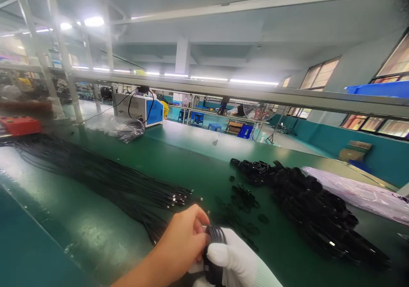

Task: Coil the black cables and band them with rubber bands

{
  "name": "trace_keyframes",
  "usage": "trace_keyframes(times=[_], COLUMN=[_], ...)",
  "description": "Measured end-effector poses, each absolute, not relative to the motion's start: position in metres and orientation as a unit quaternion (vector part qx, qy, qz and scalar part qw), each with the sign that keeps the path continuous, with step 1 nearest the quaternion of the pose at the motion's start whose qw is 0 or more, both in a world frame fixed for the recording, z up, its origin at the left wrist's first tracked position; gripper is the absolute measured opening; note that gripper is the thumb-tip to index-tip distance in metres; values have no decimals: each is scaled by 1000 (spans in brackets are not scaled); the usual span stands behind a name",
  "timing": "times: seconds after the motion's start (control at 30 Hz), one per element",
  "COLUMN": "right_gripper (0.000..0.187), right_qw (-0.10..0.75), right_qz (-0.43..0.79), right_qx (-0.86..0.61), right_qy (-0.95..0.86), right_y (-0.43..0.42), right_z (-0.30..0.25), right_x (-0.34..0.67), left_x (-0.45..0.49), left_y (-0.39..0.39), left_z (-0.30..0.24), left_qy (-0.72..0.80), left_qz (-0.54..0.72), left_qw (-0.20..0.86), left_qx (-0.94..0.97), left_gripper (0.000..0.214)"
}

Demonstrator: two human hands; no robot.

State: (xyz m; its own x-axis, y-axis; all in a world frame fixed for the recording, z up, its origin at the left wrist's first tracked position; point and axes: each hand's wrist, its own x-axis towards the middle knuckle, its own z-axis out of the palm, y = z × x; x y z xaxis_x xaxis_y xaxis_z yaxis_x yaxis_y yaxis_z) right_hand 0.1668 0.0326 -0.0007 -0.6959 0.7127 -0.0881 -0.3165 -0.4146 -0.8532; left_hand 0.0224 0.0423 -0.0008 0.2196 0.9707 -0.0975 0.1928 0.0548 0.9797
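A coiled black cable stands between my two hands at the bottom middle of the view. My right hand, in a white glove, wraps around the coil with the thumb across its near side. My bare left hand pinches at the coil's left side with curled fingers; what lies between the fingertips is partly hidden. Beyond my left hand lies a long bundle of straight black cables, with shiny metal connector ends. Right of my hands are loose small black bands or rings.
A large pile of black coiled cables covers the right of the green table. Behind it lies a pinkish plastic bag. A grey-and-blue machine, clear plastic and a red box stand at the back left. A metal shelf rail crosses above.
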Motion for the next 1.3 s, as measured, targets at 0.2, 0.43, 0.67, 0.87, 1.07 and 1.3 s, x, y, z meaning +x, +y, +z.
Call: trace_keyframes(times=[0.2, 0.43, 0.67, 0.87, 1.07, 1.3], right_gripper=[38, 33, 24, 26, 27, 28], right_qw=[304, 271, 308, 287, 288, 351], right_qz=[787, 755, 816, 828, 822, 821], right_qx=[-299, -395, -315, -313, -309, -315], right_qy=[-445, -447, -373, -365, -383, -324], right_y=[32, 35, 28, 28, 30, 31], right_z=[-10, -14, -13, -12, -20, -24], right_x=[161, 159, 165, 166, 164, 168], left_x=[26, 28, 12, 11, 11, 2], left_y=[42, 50, 54, 51, 52, 59], left_z=[-9, -12, -3, 2, 4, 8], left_qy=[558, 582, 534, 548, 547, 520], left_qz=[348, 311, 282, 266, 238, 260], left_qw=[509, 427, 420, 364, 301, 333], left_qx=[556, 618, 677, 705, 744, 742], left_gripper=[10, 10, 14, 9, 13, 17])
